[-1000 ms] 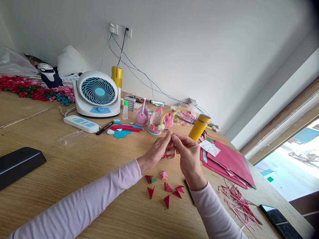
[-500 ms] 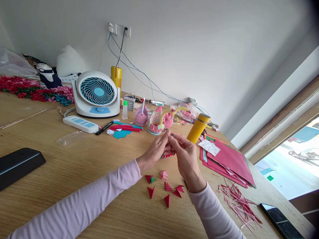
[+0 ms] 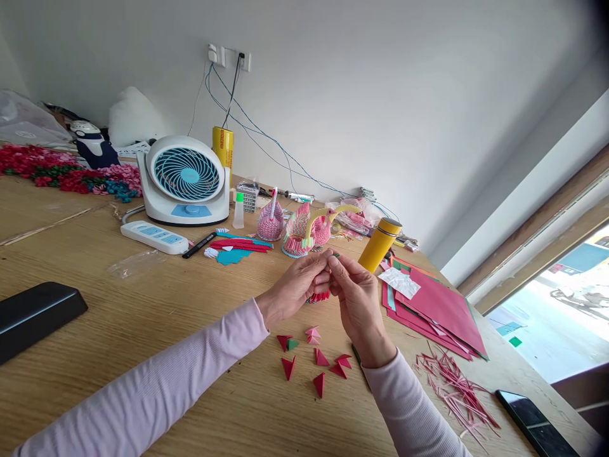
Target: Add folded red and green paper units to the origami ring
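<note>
We hold a small red folded-paper assembly (image 3: 320, 294) just above the wooden table (image 3: 143, 317), our left hand (image 3: 297, 287) and right hand (image 3: 358, 298) pinching it together from either side, probably to steady it while fitting a piece. Its ribbed red edge peeks below our fingers, with loose red paper triangles (image 3: 316, 365) lying near beneath.

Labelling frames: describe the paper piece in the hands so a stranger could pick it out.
Start at the fan and come forward over the table to where the left hand and right hand meet. The red piece sits between them, pinched and raised, unlike the loose triangles lying flat below.
</note>
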A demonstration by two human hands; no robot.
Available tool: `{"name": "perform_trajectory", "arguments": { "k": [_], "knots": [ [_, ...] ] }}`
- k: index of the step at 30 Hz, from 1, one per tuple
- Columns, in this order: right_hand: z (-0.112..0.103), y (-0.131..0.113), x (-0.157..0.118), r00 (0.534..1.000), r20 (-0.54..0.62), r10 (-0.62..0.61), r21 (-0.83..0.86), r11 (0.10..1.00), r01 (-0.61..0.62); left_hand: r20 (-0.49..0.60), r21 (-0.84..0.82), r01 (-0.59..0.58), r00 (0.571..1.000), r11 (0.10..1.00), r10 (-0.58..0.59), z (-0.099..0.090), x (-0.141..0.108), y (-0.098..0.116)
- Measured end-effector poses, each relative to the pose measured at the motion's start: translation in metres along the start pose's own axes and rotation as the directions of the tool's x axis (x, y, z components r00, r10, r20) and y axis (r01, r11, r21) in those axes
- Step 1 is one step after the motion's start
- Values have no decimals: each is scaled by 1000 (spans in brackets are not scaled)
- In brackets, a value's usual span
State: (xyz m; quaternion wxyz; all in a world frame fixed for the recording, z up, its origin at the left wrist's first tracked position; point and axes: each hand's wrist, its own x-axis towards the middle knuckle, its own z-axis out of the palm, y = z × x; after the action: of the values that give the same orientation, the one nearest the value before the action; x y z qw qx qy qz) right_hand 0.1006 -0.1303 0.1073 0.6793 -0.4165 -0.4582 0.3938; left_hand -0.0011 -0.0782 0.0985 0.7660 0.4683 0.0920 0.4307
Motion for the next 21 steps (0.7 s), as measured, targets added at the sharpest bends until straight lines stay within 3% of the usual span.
{"name": "perform_trajectory", "arguments": {
  "k": [6,12,14,17,19,21],
  "knots": [
    [6,2,-2,997,-22,-79,26,997,79,-31,151,-92,995,984,97,3,1,-6],
    [-1,3,4,995,-86,47,225,974,-26,-68,455,-214,959,865,274,3,-3,0],
    [-5,4,8,987,-83,140,321,941,-106,-29,607,-274,931,746,365,1,-6,2],
    [-9,4,11,966,3,258,457,859,-231,123,824,-375,850,425,512,-2,-7,4],
    [-9,2,12,949,65,309,518,802,-297,219,891,-397,802,221,556,-5,-7,3],
    [-7,-1,10,932,95,351,569,749,-340,273,915,-391,777,96,567,-8,-6,1]
  ]
}}
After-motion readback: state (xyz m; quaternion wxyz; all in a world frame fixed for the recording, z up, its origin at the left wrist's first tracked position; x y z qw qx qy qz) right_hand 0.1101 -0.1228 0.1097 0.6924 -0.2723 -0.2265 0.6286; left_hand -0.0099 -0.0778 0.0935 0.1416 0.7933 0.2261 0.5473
